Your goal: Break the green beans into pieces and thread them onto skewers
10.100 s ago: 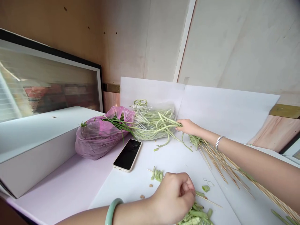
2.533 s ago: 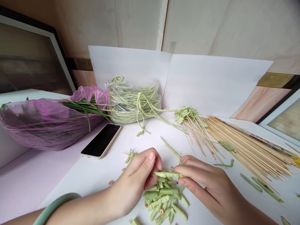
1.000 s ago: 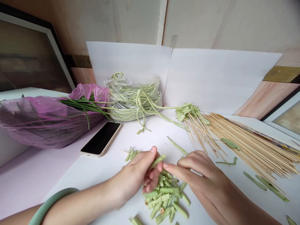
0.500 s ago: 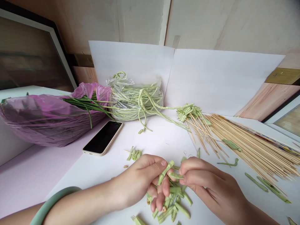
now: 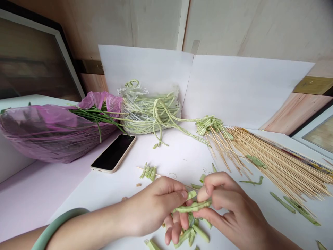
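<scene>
White tabletop (image 5: 179,151), grey wall (image 5: 156,22): left hand (image 5: 163,205) and right hand (image 5: 230,205), half-curled, pinch bean pieces (image 5: 194,207).

A small food-preparation corner, in a home or a shop, the close view leaves unclear: bean pieces (image 5: 201,233), a clear bag of long beans (image 5: 145,118) and wooden skewers (image 5: 275,158) share a white tabletop (image 5: 85,191) with a phone (image 5: 113,152), below a panelled wall (image 5: 239,27) fronted by white sheets (image 5: 244,90)
</scene>
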